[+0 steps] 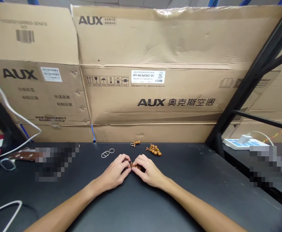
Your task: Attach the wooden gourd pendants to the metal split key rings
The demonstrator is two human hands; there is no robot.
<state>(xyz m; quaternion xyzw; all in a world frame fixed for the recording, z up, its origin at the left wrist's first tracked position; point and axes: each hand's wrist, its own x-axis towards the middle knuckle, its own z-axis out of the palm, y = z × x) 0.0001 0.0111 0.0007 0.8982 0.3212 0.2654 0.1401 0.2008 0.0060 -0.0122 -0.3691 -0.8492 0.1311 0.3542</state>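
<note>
My left hand (115, 172) and my right hand (149, 170) meet at the middle of a black table (141, 206). Both pinch a small brown wooden bead charm (134, 166) between their fingertips; most of it is hidden by the fingers. Just beyond the hands lie three metal key rings (107, 153), a single small bead charm (135, 143) and a cluster of brown bead charms (154, 149).
Large AUX cardboard boxes (155, 80) stand as a wall along the table's back edge. A black metal frame (252, 74) rises at the right. White cables (7, 206) lie at the left. A white and blue object (242, 141) sits at the far right.
</note>
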